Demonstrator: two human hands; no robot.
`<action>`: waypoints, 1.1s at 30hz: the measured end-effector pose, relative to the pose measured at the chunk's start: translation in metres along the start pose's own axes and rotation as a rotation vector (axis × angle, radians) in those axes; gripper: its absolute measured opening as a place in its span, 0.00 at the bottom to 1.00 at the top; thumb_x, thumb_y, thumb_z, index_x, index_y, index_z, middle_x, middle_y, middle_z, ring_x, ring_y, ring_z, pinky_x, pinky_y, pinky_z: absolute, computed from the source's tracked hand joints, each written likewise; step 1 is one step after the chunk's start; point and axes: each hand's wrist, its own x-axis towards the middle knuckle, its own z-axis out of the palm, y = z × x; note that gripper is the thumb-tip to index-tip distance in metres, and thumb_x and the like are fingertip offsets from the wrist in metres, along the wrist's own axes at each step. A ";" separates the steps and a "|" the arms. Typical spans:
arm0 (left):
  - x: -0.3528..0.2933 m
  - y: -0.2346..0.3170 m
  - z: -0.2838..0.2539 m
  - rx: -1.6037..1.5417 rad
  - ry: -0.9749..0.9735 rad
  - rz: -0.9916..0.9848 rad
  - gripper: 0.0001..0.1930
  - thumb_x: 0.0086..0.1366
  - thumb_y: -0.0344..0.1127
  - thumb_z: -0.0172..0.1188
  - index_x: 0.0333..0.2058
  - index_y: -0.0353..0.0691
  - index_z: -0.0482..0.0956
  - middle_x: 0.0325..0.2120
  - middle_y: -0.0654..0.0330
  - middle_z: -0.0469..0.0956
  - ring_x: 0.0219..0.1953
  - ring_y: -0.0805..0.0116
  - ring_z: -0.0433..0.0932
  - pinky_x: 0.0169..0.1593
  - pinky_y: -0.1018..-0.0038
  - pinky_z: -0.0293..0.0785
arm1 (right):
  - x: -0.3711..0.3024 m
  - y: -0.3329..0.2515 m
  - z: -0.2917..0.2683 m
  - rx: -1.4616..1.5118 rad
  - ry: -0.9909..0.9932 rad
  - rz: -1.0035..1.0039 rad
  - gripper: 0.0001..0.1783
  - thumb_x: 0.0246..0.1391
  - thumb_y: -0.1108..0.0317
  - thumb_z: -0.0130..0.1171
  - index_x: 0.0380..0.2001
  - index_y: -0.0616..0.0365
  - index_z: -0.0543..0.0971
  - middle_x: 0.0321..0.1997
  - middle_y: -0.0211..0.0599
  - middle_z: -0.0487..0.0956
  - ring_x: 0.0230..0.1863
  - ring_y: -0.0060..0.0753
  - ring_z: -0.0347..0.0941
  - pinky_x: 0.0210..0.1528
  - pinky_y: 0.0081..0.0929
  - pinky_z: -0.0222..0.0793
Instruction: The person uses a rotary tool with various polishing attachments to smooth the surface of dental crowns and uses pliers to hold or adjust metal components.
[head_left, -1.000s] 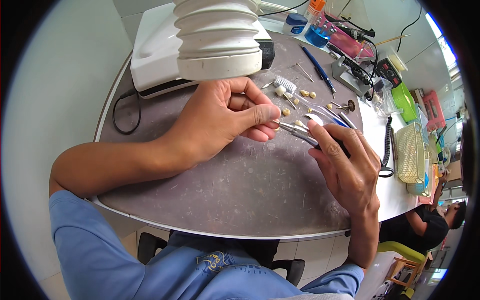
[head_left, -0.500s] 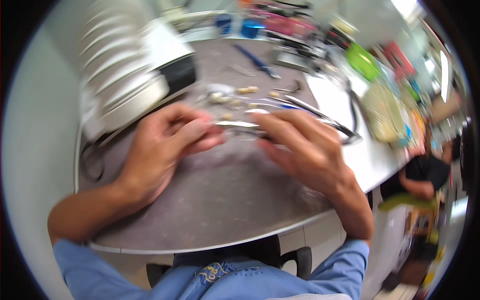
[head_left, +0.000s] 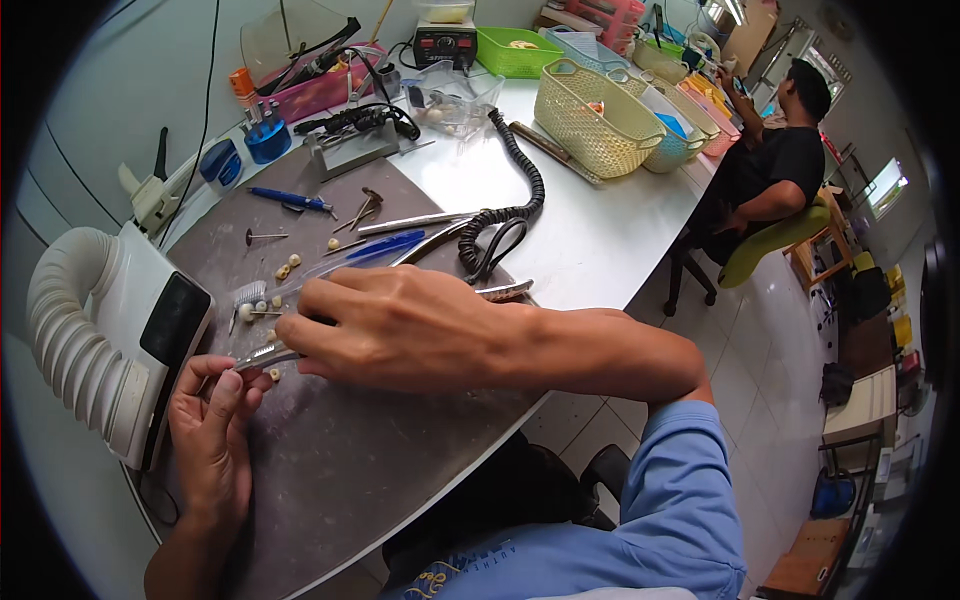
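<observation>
My right hand (head_left: 395, 325) reaches across the grey mat and grips a slim silver metal tool (head_left: 262, 356) with a ridged section. At the tool's tip, my left hand (head_left: 212, 425) has its thumb and fingers closed in a pinch. Whatever lies between those left fingertips is too small to make out. Around the hands on the mat (head_left: 370, 440) lie several small cream tooth-shaped pieces (head_left: 289, 265). A blue pen-like tool (head_left: 290, 198) lies farther off. A blue-and-clear plastic item (head_left: 390, 243) and a long silver handpiece (head_left: 420, 221) lie beyond my right hand.
A white ribbed hose (head_left: 75, 330) and its black-fronted suction box (head_left: 172, 325) stand on the left. A coiled black cord (head_left: 525, 170) curves over the white tabletop near a cream basket (head_left: 595, 120). At far right a person in black (head_left: 780, 170) sits on a green chair.
The view has swung toward the right, showing more of the room. My hands have come together, and the silver tool now meets my left fingertips. The strip between my hands earlier was blurred.
</observation>
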 end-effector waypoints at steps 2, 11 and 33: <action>-0.001 0.001 -0.004 0.023 0.006 -0.022 0.11 0.63 0.31 0.60 0.40 0.36 0.69 0.33 0.56 0.77 0.37 0.72 0.80 0.45 0.82 0.76 | 0.002 -0.003 -0.004 0.067 -0.061 -0.009 0.08 0.45 0.71 0.55 0.29 0.65 0.71 0.30 0.43 0.73 0.33 0.39 0.77 0.33 0.32 0.76; 0.000 0.003 0.001 0.043 0.031 -0.011 0.09 0.64 0.32 0.58 0.39 0.37 0.68 0.32 0.57 0.78 0.35 0.73 0.79 0.43 0.83 0.76 | -0.001 -0.002 -0.002 0.045 -0.046 0.008 0.16 0.44 0.73 0.55 0.40 0.63 0.72 0.34 0.40 0.71 0.33 0.36 0.75 0.34 0.28 0.76; -0.005 -0.002 -0.006 -0.012 -0.056 0.097 0.09 0.64 0.31 0.59 0.39 0.36 0.70 0.36 0.55 0.78 0.40 0.69 0.79 0.49 0.77 0.76 | 0.008 -0.005 -0.015 0.107 -0.020 -0.075 0.18 0.47 0.70 0.62 0.44 0.59 0.75 0.34 0.39 0.74 0.32 0.38 0.77 0.32 0.32 0.76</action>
